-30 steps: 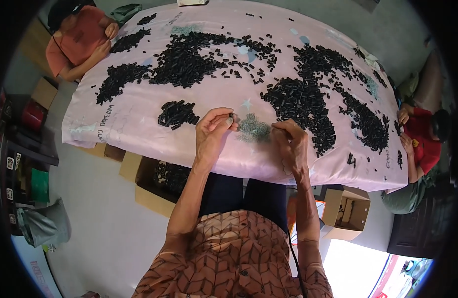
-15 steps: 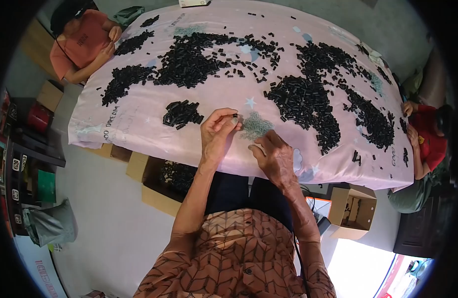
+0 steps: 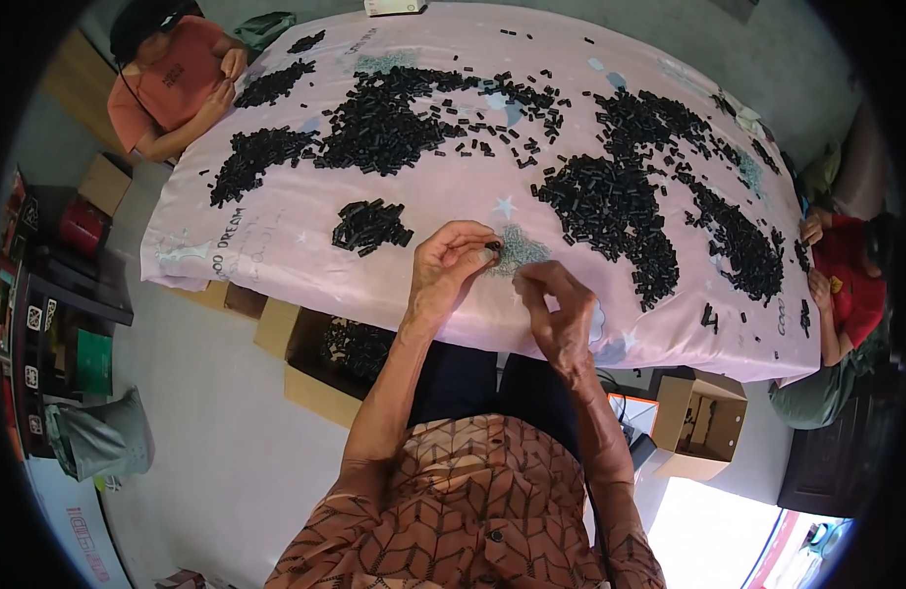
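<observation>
Above the pink tablecloth, my left hand [image 3: 451, 270] pinches a small black cylinder-like piece [image 3: 493, 246] between thumb and fingertips. My right hand [image 3: 561, 312] is closer to me on the right, its thumb and forefinger pressed together; anything between them is too small to make out. Just beyond both hands lies a heap of tiny pale, silvery pieces [image 3: 518, 251], too fine to tell their kind. A small group of black pieces [image 3: 367, 227] lies left of my left hand, and a large pile of the same kind [image 3: 610, 208] spreads to the right.
More black pieces [image 3: 379, 123] cover the far part of the cloth [image 3: 305, 294]. One co-worker [image 3: 178, 83] sits at the far left, another [image 3: 851, 280] at the right. Below the near edge stand an open carton [image 3: 320, 393] with black pieces and a second carton [image 3: 698, 422].
The thumb and forefinger of my right hand have come together, and that hand has drawn back slightly from the silvery heap. My left hand still holds the black piece, now nearer the heap.
</observation>
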Action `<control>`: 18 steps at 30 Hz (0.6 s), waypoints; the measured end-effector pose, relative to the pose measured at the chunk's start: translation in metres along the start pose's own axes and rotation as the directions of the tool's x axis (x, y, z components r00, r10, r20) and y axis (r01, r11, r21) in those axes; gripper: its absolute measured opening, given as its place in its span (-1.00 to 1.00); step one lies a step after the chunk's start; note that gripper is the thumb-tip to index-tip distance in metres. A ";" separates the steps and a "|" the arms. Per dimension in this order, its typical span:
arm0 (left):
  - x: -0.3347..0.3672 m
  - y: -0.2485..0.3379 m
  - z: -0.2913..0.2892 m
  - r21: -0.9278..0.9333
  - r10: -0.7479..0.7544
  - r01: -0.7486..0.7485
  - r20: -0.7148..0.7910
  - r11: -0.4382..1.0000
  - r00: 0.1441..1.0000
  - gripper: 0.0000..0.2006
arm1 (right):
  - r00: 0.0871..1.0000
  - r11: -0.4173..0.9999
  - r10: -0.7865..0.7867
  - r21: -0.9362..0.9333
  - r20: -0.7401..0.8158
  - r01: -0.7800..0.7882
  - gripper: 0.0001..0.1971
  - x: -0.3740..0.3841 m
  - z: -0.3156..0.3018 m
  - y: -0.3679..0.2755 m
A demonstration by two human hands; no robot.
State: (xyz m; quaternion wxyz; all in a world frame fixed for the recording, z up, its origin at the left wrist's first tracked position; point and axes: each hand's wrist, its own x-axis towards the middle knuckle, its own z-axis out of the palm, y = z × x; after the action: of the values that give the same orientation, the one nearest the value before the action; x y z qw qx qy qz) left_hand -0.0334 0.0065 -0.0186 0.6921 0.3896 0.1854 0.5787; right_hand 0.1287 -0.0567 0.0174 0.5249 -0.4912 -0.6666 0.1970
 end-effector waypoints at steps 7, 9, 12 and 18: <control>-0.002 -0.001 0.000 0.030 -0.052 0.050 0.066 0.998 0.996 -0.78 | 0.998 0.992 -0.053 0.110 -0.035 0.056 -0.81 0.021 -0.002 -0.004; -0.003 0.001 0.001 0.034 -0.064 0.061 0.075 0.998 0.995 -0.79 | 0.998 0.991 -0.061 0.119 -0.021 0.063 -0.81 0.022 0.000 -0.004; -0.004 0.002 0.001 0.041 -0.078 0.074 0.084 0.996 0.993 -0.80 | 1.000 0.989 -0.017 0.150 -0.017 0.020 -0.82 0.022 0.003 -0.005; -0.003 0.004 0.003 0.065 -0.101 0.097 0.066 0.993 0.993 -0.79 | 1.000 0.988 0.012 0.154 -0.013 -0.010 -0.84 0.021 0.001 -0.004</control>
State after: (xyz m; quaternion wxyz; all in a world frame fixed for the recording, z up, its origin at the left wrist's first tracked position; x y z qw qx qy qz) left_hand -0.0344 0.0025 -0.0141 0.7137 0.4210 0.1982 0.5236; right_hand 0.1264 -0.0401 0.0311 0.5649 -0.4542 -0.6430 0.2472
